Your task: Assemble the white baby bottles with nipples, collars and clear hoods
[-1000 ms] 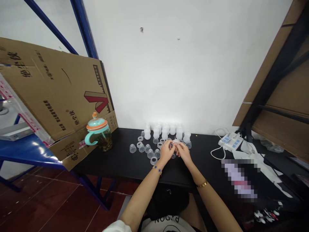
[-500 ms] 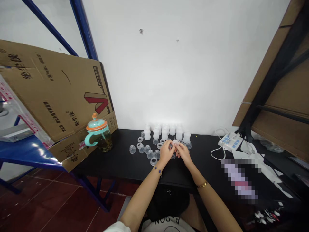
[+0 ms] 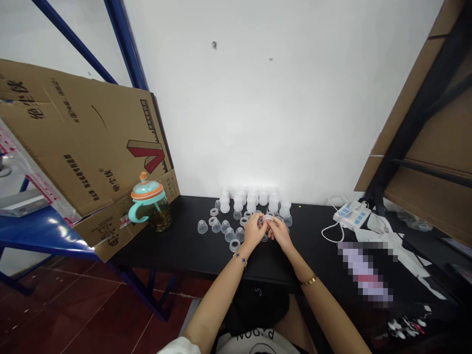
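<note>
My left hand (image 3: 254, 229) and my right hand (image 3: 280, 231) meet above the black table (image 3: 184, 246), both pinching one small clear plastic ring (image 3: 268, 218) between their fingertips. Just left of my hands lie several loose clear plastic caps (image 3: 225, 228) and rings. Behind them, against the white wall, stands a row of small white translucent bottles (image 3: 252, 199). A bracelet shows on each of my wrists.
A teal and orange lidded cup (image 3: 150, 203) stands at the table's left end beside a leaning cardboard box (image 3: 84, 147) on a blue rack. A white power strip (image 3: 351, 213) with cable lies right, with dark shelving beyond. Red tiled floor lies below left.
</note>
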Demonstrator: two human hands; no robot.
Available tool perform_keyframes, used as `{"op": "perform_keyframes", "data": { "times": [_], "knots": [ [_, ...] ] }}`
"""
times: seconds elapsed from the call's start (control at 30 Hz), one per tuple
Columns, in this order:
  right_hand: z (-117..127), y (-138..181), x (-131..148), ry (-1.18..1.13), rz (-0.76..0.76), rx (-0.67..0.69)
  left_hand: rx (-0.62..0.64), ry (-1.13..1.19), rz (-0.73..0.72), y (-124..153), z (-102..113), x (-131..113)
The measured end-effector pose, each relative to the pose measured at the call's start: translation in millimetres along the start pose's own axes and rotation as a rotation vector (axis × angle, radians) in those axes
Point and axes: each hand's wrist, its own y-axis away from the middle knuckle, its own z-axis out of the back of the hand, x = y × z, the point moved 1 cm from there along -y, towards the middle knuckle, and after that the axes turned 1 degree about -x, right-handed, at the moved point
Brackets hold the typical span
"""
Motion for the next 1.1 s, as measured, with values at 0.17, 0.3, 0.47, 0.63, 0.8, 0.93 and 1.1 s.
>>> {"op": "perform_keyframes", "data": {
  "times": [0.17, 0.3, 0.47, 0.63, 0.8, 0.93, 1.1],
  "knots": [
    [0.1, 0.1, -1.1, -0.002, 0.004, 0.006, -0.005, 0.014, 0.013, -0.4, -0.2, 1.2],
    [0.6, 0.4, -0.7, 0.001, 0.001, 0.002, -0.006, 0.012, 0.015, -0.5, -0.9, 2.8],
    [0.5, 0.8, 0.5, -0.006, 0.009, 0.0, -0.009, 0.016, 0.008, -0.3, -1.2, 2.6],
    [0.2, 1.3, 2.6, -0.029, -0.012, 0.023, -0.009, 0.001, 0.026, -0.5, -0.7, 1.2],
    [0.5, 1.2, 2.9, -0.043, -0.027, 0.048, -0.007, 0.011, 0.019, -0.9, -1.4, 3.2],
    [0.3, 0.8, 1.5, -0.033, -0.026, 0.044, -0.002, -0.003, 0.011, -1.1, -1.3, 3.9],
    [-0.5, 0.3, -2.1, -0.015, -0.01, 0.045, 0.0, -0.006, -0.002, -1.9, -1.7, 5.9]
  ]
}}
